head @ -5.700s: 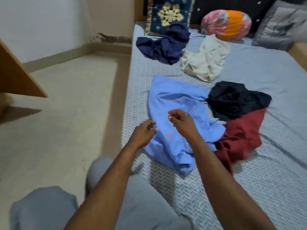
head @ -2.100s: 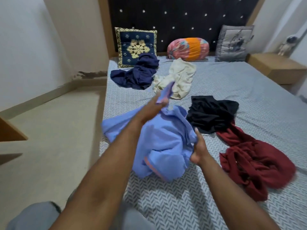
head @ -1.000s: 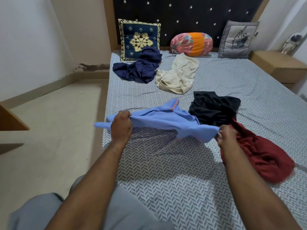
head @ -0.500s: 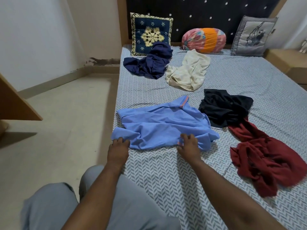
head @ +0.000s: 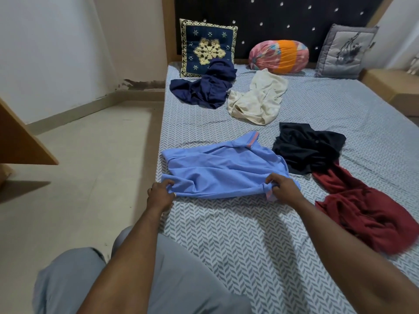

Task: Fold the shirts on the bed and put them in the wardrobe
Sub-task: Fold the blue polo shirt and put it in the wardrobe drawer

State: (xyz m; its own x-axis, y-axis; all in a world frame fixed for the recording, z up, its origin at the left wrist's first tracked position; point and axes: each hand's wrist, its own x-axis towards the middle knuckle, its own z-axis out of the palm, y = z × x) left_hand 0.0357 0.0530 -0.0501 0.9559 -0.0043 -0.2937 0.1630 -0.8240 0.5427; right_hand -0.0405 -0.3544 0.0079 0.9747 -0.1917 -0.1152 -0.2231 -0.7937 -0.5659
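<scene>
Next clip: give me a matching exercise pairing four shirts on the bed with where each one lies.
1 blue shirt
2 navy shirt
3 cream shirt
4 red shirt

A farthest right
B against the patterned cushion
C held by the left hand and right hand
D in front of the orange bolster

Pairs: 1-C, 2-B, 3-D, 4-A
</scene>
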